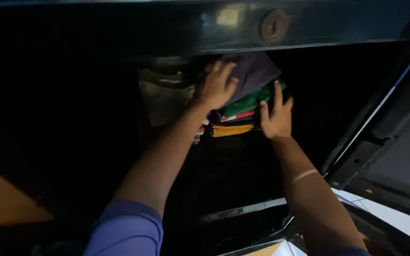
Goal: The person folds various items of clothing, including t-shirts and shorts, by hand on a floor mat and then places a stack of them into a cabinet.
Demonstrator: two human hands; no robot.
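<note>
Head view: left hand (217,86) grips purple cloth (255,71) atop stack (236,118); right hand (276,116) fingers spread, bracing stack side. Risk: stack topples if jostled.

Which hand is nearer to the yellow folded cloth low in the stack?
Right. The right hand sits at the stack's right edge, just beside the yellow cloth. The left hand rests higher, on the dark purple cloth on top of the stack.
</note>
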